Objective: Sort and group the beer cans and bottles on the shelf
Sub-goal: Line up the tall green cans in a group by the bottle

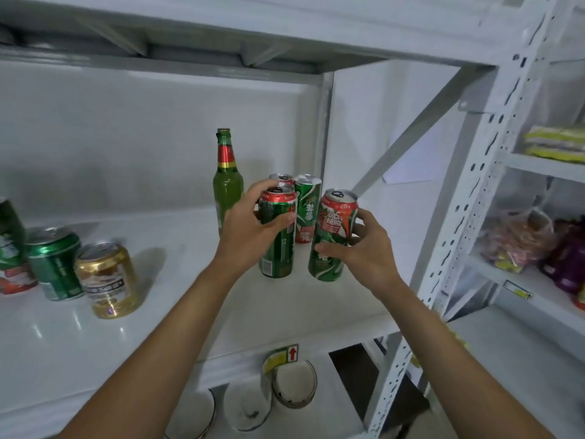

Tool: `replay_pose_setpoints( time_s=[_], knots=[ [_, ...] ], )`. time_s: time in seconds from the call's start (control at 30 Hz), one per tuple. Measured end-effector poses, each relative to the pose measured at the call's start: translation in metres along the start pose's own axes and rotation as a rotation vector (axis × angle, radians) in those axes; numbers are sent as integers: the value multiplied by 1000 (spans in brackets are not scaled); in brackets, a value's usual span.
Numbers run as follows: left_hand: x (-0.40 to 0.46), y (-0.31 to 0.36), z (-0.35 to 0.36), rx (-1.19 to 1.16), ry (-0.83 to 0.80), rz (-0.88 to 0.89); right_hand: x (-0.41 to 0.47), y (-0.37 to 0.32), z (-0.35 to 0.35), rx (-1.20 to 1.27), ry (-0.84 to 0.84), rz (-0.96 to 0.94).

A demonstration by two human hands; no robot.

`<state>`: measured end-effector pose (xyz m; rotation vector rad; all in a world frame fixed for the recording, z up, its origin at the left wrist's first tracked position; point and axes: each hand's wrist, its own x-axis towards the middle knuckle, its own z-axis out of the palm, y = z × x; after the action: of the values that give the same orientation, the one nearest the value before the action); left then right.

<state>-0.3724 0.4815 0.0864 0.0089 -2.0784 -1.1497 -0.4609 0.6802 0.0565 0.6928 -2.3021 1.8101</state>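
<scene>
While both hands work at the shelf's right end, entries follow for the one view.

Head view, left hand (250, 229): fingers and thumb curled round the upper part of a tall green can (278, 245), which stands upright on the shelf (177, 305).
Head view, right hand (364, 248): fingers wrapped round a red-and-green can (329, 236), tilted slightly, just beside the first; whether its base touches the shelf I cannot tell.
Group, right end: two more cans (307, 207) stand behind the held pair, near the rear upright; a green bottle (227, 182) stands just left of them.
Left end: a gold can (107, 280), a short green can (53, 261) and a cut-off tall can (11, 248) stand well apart from the group.
Progress, judged: partly done; tall cans gathering at right, left-end cans not yet sorted.
</scene>
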Motion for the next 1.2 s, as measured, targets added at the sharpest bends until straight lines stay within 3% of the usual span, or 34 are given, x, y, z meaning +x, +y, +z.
replay_pose_setpoints(
  time_s=[0.43,0.73,1.2],
  knots=[
    [27,-27,40,31,129,-106,66,40,25,5,-108,-22],
    [34,-33,62,77,202,-47,86,56,39,9,-164,-113],
    [36,-40,69,93,174,-18,98,64,43,-24,-196,-159]
  ],
)
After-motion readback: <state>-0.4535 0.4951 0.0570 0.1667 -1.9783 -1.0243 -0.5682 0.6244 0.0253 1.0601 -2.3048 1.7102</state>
